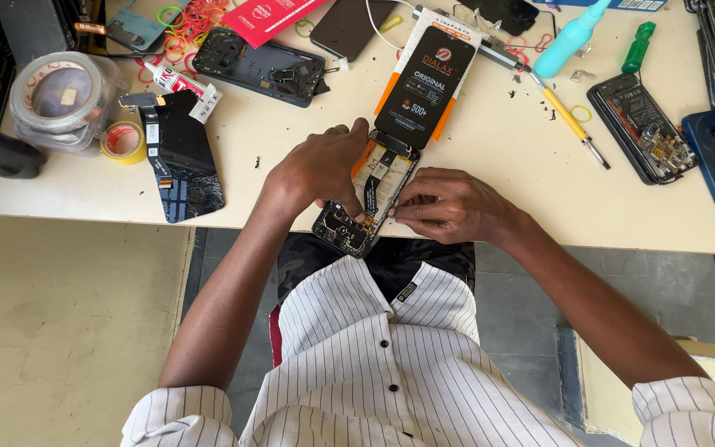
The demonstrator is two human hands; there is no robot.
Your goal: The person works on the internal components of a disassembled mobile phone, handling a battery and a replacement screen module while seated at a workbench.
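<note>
A person in a striped shirt leans over a pale surface (490, 157). At the near edge lies an opened phone (366, 199), back off, circuit board and ribbon cable showing. The left hand (320, 170) clamps around its nine o'clock side, fingers curled over it. The right hand (448, 205) pinches at its three o'clock edge, fingertips closed on the frame. At twelve o'clock, touching the phone, rests a black and orange package (430, 83). At nine o'clock lies a cracked black screen (182, 157); at two o'clock, a yellow-handled screwdriver (568, 120).
</note>
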